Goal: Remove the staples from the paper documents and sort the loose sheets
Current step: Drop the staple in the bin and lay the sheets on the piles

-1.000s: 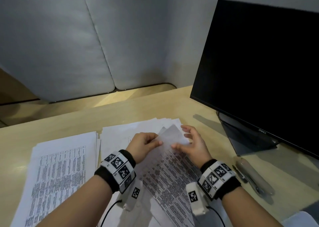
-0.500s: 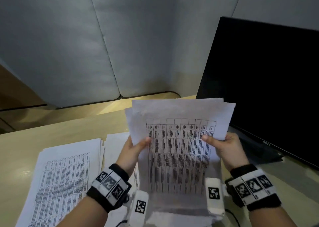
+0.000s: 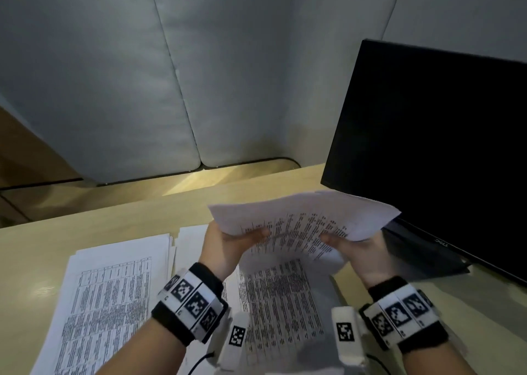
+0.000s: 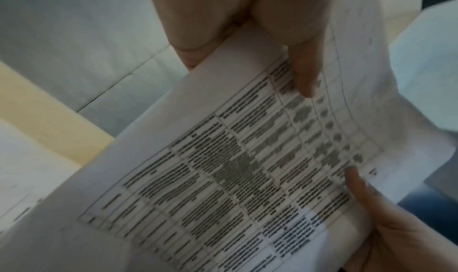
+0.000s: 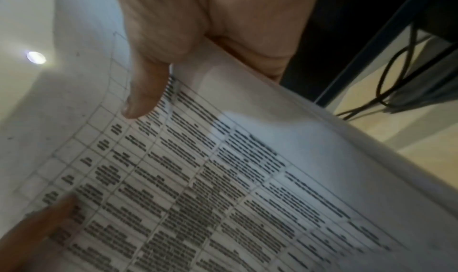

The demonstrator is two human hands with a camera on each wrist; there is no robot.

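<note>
I hold a printed document [image 3: 302, 223] of table-filled sheets up above the desk, its top edge tipped away from me. My left hand [image 3: 228, 246] pinches its left side, thumb on the printed face [image 4: 247, 158]. My right hand [image 3: 362, 249] pinches the right side, thumb on top [image 5: 198, 178]. Both wrist views are filled by the page and the thumbs. No staple shows in any view. Another printed sheet [image 3: 279, 303] lies on the desk under my hands.
A stack of printed sheets [image 3: 114, 294] lies on the wooden desk [image 3: 42, 237] at the left, more white sheets [image 3: 191, 243] behind my left hand. A black monitor [image 3: 442, 146] stands close at the right. Grey padded panels [image 3: 142, 75] back the desk.
I have lifted the document off the desk with both hands. From half a second ago its top has tipped away from me, so it lies flatter and lower.
</note>
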